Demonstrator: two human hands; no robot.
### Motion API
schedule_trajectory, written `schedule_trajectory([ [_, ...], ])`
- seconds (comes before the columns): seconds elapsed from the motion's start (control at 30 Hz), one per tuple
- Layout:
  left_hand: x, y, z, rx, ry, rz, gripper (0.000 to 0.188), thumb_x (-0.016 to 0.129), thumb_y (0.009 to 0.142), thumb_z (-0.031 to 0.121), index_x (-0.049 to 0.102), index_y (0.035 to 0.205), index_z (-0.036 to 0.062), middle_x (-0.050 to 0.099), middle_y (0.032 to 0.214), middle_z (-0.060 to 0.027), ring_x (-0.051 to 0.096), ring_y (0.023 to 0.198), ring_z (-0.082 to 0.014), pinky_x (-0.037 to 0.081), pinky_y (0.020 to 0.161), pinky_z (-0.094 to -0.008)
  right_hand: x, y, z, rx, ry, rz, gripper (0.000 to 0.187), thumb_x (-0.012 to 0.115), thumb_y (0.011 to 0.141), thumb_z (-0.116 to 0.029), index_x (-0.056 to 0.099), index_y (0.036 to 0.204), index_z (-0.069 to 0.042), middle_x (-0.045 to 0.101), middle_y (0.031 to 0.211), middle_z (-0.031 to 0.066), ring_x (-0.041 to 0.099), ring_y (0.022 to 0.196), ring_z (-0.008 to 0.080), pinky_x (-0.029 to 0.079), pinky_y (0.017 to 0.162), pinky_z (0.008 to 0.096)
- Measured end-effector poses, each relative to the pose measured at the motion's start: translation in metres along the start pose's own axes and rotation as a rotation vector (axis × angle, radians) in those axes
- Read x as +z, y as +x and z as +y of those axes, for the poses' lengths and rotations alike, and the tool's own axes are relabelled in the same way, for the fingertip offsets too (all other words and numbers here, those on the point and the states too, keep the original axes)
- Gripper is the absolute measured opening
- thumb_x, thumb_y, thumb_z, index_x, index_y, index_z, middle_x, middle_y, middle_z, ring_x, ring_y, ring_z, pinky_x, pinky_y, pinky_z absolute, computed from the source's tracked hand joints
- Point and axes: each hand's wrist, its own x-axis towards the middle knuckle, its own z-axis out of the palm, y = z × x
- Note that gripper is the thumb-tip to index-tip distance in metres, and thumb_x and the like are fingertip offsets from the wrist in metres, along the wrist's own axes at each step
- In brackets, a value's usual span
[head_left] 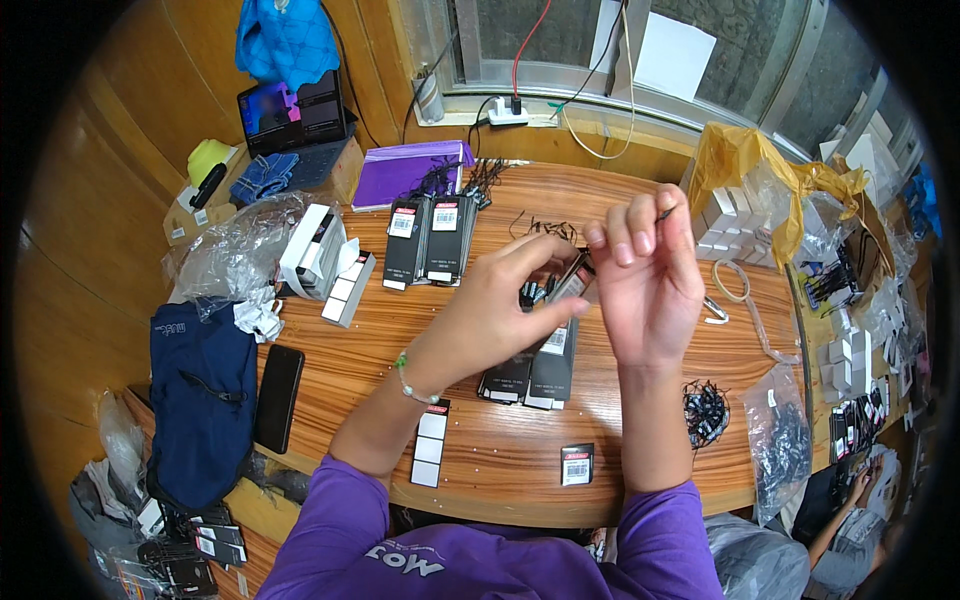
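Observation:
My left hand (510,290), with a beaded bracelet at the wrist, is closed round a black hang tag (578,270), which its fingers mostly hide. Beside it, my right hand (645,275) is raised palm toward me, thumb and fingers pinched on a small dark bit that looks like a black cord (665,213). Below the left hand lie two stacks of black tags (548,370). Loose black cords (555,232) lie just beyond the hands. Nearer me are a strip of white labels (428,448) and a single small black tag (577,465).
Further stacks of corded black tags (430,240) lie at the back. To the left are a phone (279,398), a navy pouch (203,400) and a white box (318,250). At right are a cord bundle (706,414), a plastic bag (779,440) and small white boxes (728,215).

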Motion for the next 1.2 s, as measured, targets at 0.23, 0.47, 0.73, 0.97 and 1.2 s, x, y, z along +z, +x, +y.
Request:
schedule_trajectory([
  [0.23, -0.003, 0.001, 0.009, -0.041, -0.248, 0.133, 0.011, 0.062, 0.079, 0.005, 0.054, 0.086, 0.0013, 0.057, 0.085, -0.0074, 0.058, 0.080, -0.0173, 0.046, 0.071, -0.0277, -0.001, 0.002, -0.021, -0.047, 0.001, -0.012, 0.011, 0.039, 0.095, -0.019, 0.044, 0.099, -0.010, 0.045, 0.072, 0.0027, 0.045, 0.067, 0.0145, 0.039, 0.071, 0.0337],
  [0.47, -0.008, 0.002, 0.008, 0.093, 0.043, 0.068, 0.016, 0.067, 0.074, 0.005, 0.054, 0.083, 0.0024, 0.053, 0.078, -0.0039, 0.052, 0.072, -0.0139, 0.041, 0.063, -0.0249, 0.007, -0.002, -0.019, 0.038, 0.106, -0.046, 0.011, 0.040, 0.095, -0.019, 0.044, 0.099, -0.010, 0.045, 0.073, 0.0024, 0.044, 0.067, 0.0139, 0.039, 0.066, 0.0324],
  [0.73, -0.009, 0.002, 0.004, 0.050, 0.068, 0.106, 0.028, 0.077, 0.063, 0.008, 0.055, 0.081, 0.0031, 0.056, 0.082, -0.0056, 0.054, 0.074, -0.0159, 0.043, 0.064, -0.0261, 0.006, -0.002, -0.026, 0.070, 0.195, -0.043, 0.014, 0.036, 0.096, -0.019, 0.044, 0.100, -0.008, 0.046, 0.076, 0.0040, 0.043, 0.060, 0.0127, 0.041, 0.060, 0.0300],
  [0.97, -0.008, 0.004, 0.012, 0.118, 0.015, 0.099, 0.022, 0.070, 0.073, 0.012, 0.056, 0.084, -0.0006, 0.056, 0.081, -0.0079, 0.056, 0.073, -0.0183, 0.046, 0.066, -0.0277, 0.010, -0.004, -0.021, 0.111, 0.195, -0.050, 0.014, 0.036, 0.096, -0.019, 0.045, 0.100, -0.008, 0.046, 0.077, 0.0046, 0.042, 0.057, 0.0124, 0.041, 0.058, 0.0294],
  [1.2, -0.012, 0.003, 0.003, 0.188, 0.103, 0.228, 0.016, 0.066, 0.077, 0.016, 0.060, 0.082, 0.0019, 0.055, 0.088, -0.0077, 0.052, 0.084, -0.0213, 0.041, 0.075, -0.0309, 0.012, -0.004, -0.021, 0.087, 0.066, 0.005, 0.012, 0.041, 0.094, -0.017, 0.047, 0.098, -0.007, 0.049, 0.076, 0.0050, 0.045, 0.060, 0.0124, 0.042, 0.063, 0.0291],
])
